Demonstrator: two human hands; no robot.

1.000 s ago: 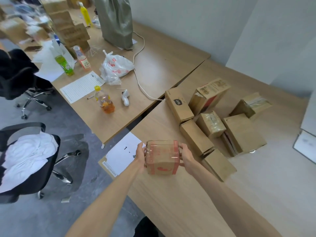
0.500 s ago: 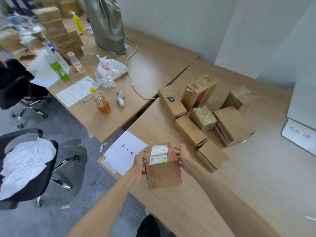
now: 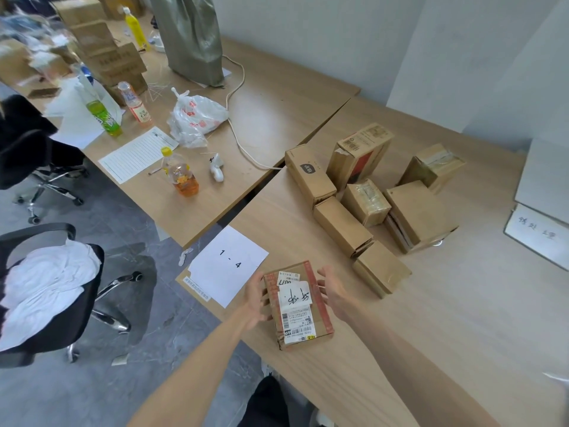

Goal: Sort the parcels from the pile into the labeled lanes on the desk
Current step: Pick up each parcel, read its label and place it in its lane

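Lane sheet [image 3: 229, 263]: marked "1 - 4", laid at the worktop's [image 3: 431, 318] left edge; nothing sorted onto it.
Left grip [image 3: 255, 298]: fingers curved against the parcel's side; a true hold cannot be told.
Parcel [image 3: 297, 306]: laid flat, label up, just right of the sheet.
Right grip [image 3: 334, 295]: relaxed open beside the parcel.
Pile [image 3: 369, 204]: several boxes judged unsorted.
Room: chair [image 3: 46, 288] left, cluttered adjoining desk [image 3: 277, 97], pale walls.

bare forearms [image 3: 191, 359]; dark trousers [image 3: 268, 402]

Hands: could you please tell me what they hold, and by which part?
A labelled parcel, by its sides: left hand grips the left side, right hand presses the right.
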